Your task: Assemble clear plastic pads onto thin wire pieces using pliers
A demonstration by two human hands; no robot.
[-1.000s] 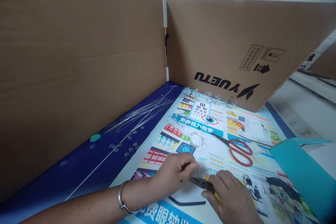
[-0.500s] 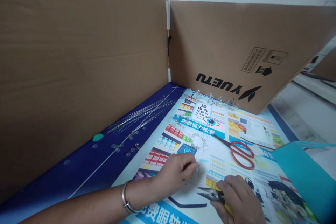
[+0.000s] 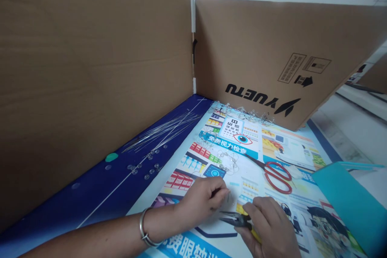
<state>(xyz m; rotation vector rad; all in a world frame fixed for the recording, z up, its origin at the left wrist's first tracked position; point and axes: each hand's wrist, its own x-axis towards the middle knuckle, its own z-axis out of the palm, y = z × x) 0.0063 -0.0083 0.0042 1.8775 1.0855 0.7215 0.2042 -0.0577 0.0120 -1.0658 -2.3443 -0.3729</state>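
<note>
My left hand [image 3: 202,199] is pinched shut at the fingertips on a thin wire [image 3: 229,197], whose short end sticks out past them. My right hand [image 3: 269,225] grips yellow-handled needle-nose pliers [image 3: 236,219], their dark jaws pointing left, a little below the wire and apart from it. A tangle of wire strung with clear beads [image 3: 226,161] lies just beyond my left hand. Red-handled scissors [image 3: 273,175] rest on the printed poster [image 3: 250,189] to the upper right of my hands. A metal bangle [image 3: 145,225] circles my left wrist.
Several straight wires [image 3: 163,131] and loose clear beads [image 3: 148,165] lie on a dark blue strip [image 3: 90,193] along the left. Two upright cardboard panels [image 3: 96,68] stand at the left and back. A beaded strand [image 3: 244,112] lies at the back panel's foot. A teal folder [image 3: 347,205] stands at the right.
My right hand has moved up and to the left, carrying the pliers closer to my left hand. My left hand stays almost still, still pinching the wire.
</note>
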